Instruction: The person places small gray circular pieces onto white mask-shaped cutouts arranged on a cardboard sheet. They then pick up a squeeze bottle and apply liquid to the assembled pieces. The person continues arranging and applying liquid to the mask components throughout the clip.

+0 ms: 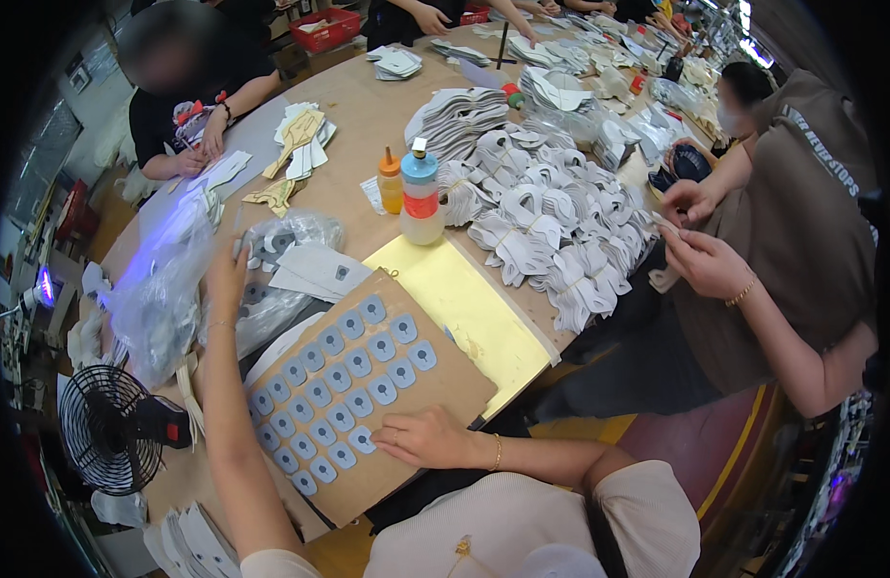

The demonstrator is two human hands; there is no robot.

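My right hand point(421, 437) lies low on a brown cardboard sheet point(445, 385), fingers loosely bent, fingertips beside a blue-grey patch point(362, 439). Rows of similar rounded patches, each with a dark mark in the middle, cover much of the sheet. My left hand point(227, 272) reaches out to the left of a clear plastic bag point(310, 229) that has grey pieces in it. Its fingers are closed; a slim pale thing point(239, 218) shows above them, too small to name. White cut pieces point(319, 274) lie over the bag, close to the cardboard's far edge.
A yellow sheet point(464, 308) lies partly under the cardboard. Beyond stand a blue-capped bottle point(422, 197) and an orange-capped bottle point(390, 183). Bundled white pieces point(551, 212) are heaped to the right. A black fan point(107, 429) stands left. Co-workers handle pieces at the left and right.
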